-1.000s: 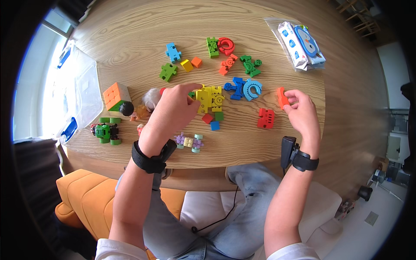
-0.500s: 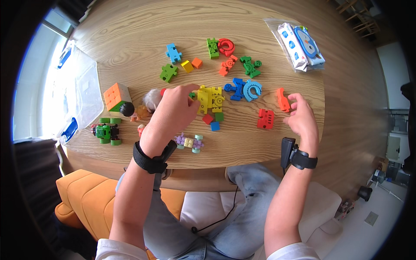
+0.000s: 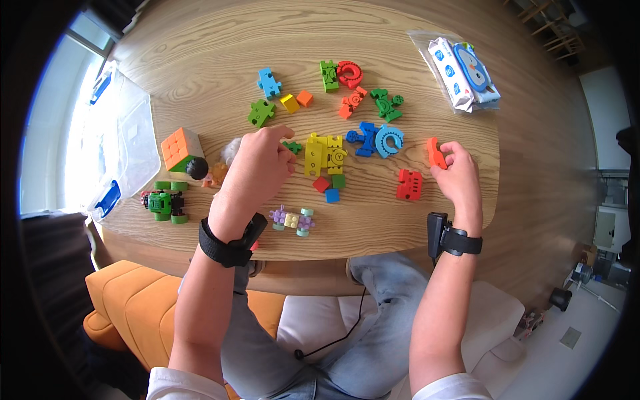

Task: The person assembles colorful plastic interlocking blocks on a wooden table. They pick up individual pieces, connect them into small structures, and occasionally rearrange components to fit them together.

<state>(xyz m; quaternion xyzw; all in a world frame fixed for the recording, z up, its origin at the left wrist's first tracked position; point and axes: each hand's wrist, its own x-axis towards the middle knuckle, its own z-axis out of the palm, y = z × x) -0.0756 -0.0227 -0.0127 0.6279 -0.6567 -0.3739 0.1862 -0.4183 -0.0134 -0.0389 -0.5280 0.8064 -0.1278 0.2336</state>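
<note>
My left hand (image 3: pixel 261 163) is over the table left of centre, fingers bent but apart, beside a small green piece (image 3: pixel 292 147). Nothing shows in its grasp. Just right of that piece lie joined yellow puzzle blocks (image 3: pixel 325 155). On the right, my right hand (image 3: pixel 459 175) has its thumb and fingers closed on an orange-red puzzle block (image 3: pixel 435 154). A red block (image 3: pixel 409 184) with slots lies to its left. Dark blue (image 3: pixel 364 139) and light blue ring-shaped (image 3: pixel 390 141) blocks sit together between the hands.
Green, red, orange and blue puzzle blocks (image 3: pixel 269 83) lie farther back. A puzzle cube (image 3: pixel 181 150), green toy truck (image 3: pixel 163 202) and clear bin (image 3: pixel 137 127) stand left. Below my left hand is a purple toy car (image 3: pixel 292 219). A wipes pack (image 3: pixel 463 73) lies back right.
My left hand has shifted left, uncovering more of the green piece. My right fingers have come in onto the orange-red puzzle block.
</note>
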